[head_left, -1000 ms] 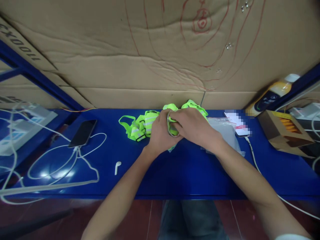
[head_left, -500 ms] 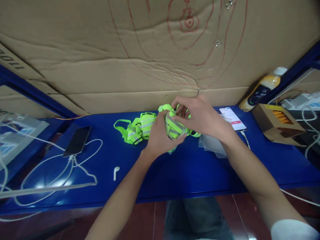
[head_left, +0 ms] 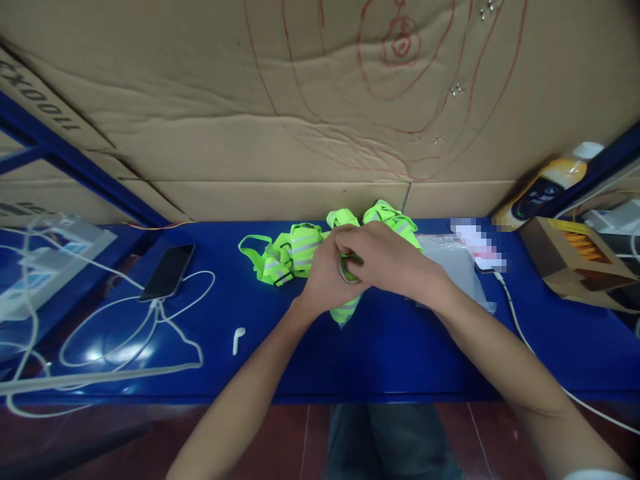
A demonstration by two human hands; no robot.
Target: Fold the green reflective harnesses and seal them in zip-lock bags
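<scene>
A rolled neon-green reflective strap [head_left: 346, 312] with silver stripes sits in a clear plastic bag, its lower tip showing under my hands. My left hand [head_left: 324, 275] is wrapped round the bag from the left. From the right, my right hand [head_left: 390, 257] bends over the bag's mouth, its fingers curled in against the strap and partly hidden. More neon-green reflective straps lie close by: a bundle [head_left: 295, 250] with a loop left of my left hand, and a folded one [head_left: 393, 219] behind my right hand.
Clear plastic bags [head_left: 450, 267] lie right of my hands, near a lit phone [head_left: 477, 247] on a cable. Farther right are an open cardboard box [head_left: 575, 260] and a leaning juice bottle [head_left: 550, 183]. To the left are a dark phone [head_left: 169, 272], white cables and an earbud [head_left: 239, 340]. Cardboard [head_left: 250, 153] backs the blue table.
My right hand has moved down over the bag's mouth, its fingers now inside and covering most of the strap. The folded strap behind it shows more. The view has shifted slightly left.
</scene>
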